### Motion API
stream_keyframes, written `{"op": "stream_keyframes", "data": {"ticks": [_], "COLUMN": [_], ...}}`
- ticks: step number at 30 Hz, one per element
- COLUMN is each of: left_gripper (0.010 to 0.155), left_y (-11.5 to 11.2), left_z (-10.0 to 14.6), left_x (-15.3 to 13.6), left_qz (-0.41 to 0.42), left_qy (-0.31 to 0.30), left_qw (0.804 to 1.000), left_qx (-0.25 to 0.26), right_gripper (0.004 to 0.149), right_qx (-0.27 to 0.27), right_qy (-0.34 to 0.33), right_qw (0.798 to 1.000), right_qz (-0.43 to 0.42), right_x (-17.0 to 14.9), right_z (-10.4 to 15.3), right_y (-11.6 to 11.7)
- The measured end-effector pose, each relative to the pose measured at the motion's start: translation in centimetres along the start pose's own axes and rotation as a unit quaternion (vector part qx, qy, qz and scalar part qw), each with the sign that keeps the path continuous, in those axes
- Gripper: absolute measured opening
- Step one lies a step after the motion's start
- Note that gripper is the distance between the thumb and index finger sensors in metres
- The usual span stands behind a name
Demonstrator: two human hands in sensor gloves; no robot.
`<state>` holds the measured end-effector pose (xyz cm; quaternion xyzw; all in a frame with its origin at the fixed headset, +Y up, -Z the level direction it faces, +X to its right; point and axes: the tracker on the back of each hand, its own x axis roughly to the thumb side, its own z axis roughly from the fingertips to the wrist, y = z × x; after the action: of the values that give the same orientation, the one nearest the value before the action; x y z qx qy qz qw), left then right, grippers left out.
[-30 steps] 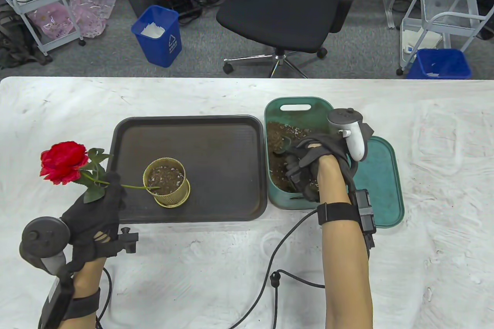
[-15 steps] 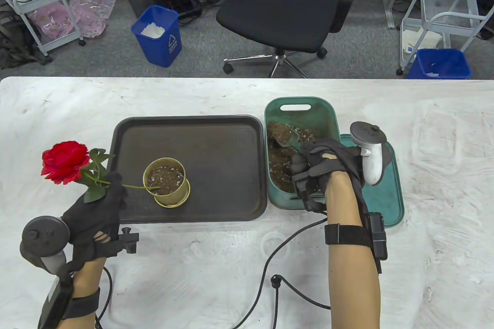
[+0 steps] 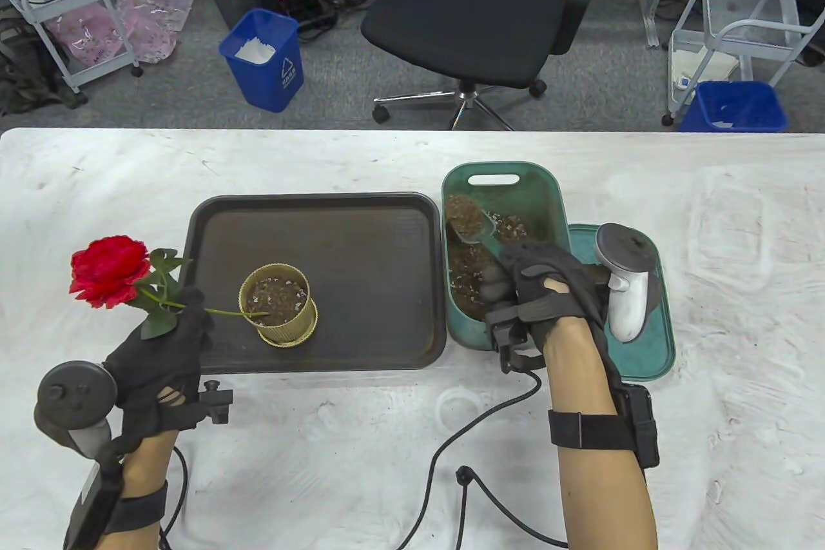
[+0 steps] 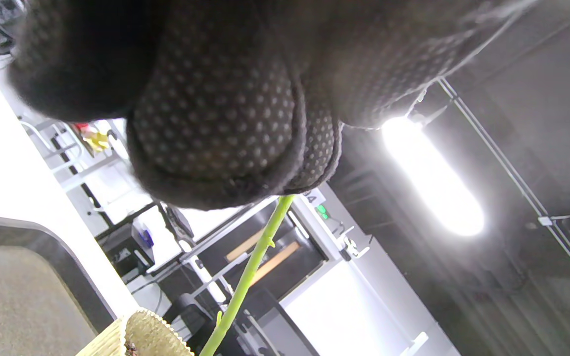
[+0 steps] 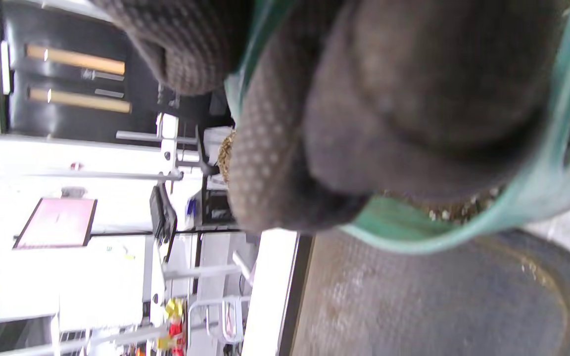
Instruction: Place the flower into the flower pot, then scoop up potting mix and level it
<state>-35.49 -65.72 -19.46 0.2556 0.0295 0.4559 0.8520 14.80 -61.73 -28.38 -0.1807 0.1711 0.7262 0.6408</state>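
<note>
Scooping step in hand, judging by the layout: small scoop (image 3: 474, 226) heaped with brown potting mix, lifted above the green plastic tub (image 3: 544, 189) at centre right of the table view. Right hand (image 3: 538, 282) curled tight around the scoop's handle, grip closed on it. Next move, presumably: carry the load leftward across the dark rectangular tray (image 3: 361, 221) to the ribbed gold flower pot (image 3: 278, 305) at lower centre-left, kept level to avoid spilling, then tip beside the stem.

Red artificial rose (image 3: 106, 271) at the left of the frame, bloom pointing left and slightly up, long axis nearly horizontal; green stem (image 3: 225, 313) running right, its end inside the pot's soil. Leaning steeply, not upright. Left hand (image 3: 161, 350) pinching the stem just behind the leaves, grip closed on it; in the left wrist view, stem (image 4: 250, 272) emerging from under the gloved fingers (image 4: 225, 118) toward the pot rim (image 4: 151, 333).

Pale white tabletop (image 3: 387, 434) beneath everything.
</note>
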Motion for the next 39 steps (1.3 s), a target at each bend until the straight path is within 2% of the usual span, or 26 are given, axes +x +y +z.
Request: {"op": "stream_keyframes", "data": {"ticks": [6, 8, 14, 17, 20, 24, 26, 27, 33, 39], "left_gripper": [0.042, 0.042, 0.042, 0.042, 0.042, 0.042, 0.042, 0.042, 0.042, 0.042], "left_y": [0.0, 0.0, 0.0, 0.0, 0.0, 0.0, 0.0, 0.0, 0.0, 0.0], "left_z": [0.0, 0.0, 0.1, 0.0, 0.0, 0.1, 0.1, 0.1, 0.1, 0.1], "left_x": [0.0, 0.0, -0.1, -0.1, -0.1, -0.1, -0.1, -0.1, -0.1, -0.1], "left_qz": [-0.002, -0.001, -0.001, -0.002, -0.003, -0.003, -0.003, -0.002, -0.004, -0.006], "left_qy": [-0.002, -0.002, 0.0, -0.002, -0.004, -0.003, -0.003, -0.003, -0.004, -0.003], "left_qw": [1.0, 1.0, 1.0, 1.0, 1.0, 1.0, 1.0, 1.0, 1.0, 1.0], "left_qx": [0.0, 0.0, 0.001, 0.0, 0.0, 0.0, 0.0, 0.0, 0.0, 0.001], "right_gripper": [0.055, 0.055, 0.055, 0.055, 0.055, 0.053, 0.051, 0.05, 0.048, 0.051], "right_qx": [0.091, 0.124, 0.178, 0.183, 0.167, 0.107, 0.065, 0.041, -0.021, -0.068], "right_qy": [-0.028, -0.031, -0.016, -0.007, -0.014, -0.064, -0.103, -0.129, -0.221, -0.307], "right_qw": [0.995, 0.991, 0.98, 0.977, 0.975, 0.967, 0.954, 0.94, 0.874, 0.786], "right_qz": [0.033, 0.045, 0.091, 0.113, 0.146, 0.222, 0.276, 0.314, 0.433, 0.533], "right_x": [0.5, 0.4, -1.6, -2.4, -2.6, -1.5, -0.7, -0.2, 0.8, 0.9], "right_z": [0.6, 0.6, -0.1, -0.7, -1.0, -0.5, 0.1, 0.5, 2.0, 4.1], "right_y": [6.7, 9.6, 16.2, 18.5, 19.7, 20.7, 21.1, 21.4, 23.3, 24.9]}}
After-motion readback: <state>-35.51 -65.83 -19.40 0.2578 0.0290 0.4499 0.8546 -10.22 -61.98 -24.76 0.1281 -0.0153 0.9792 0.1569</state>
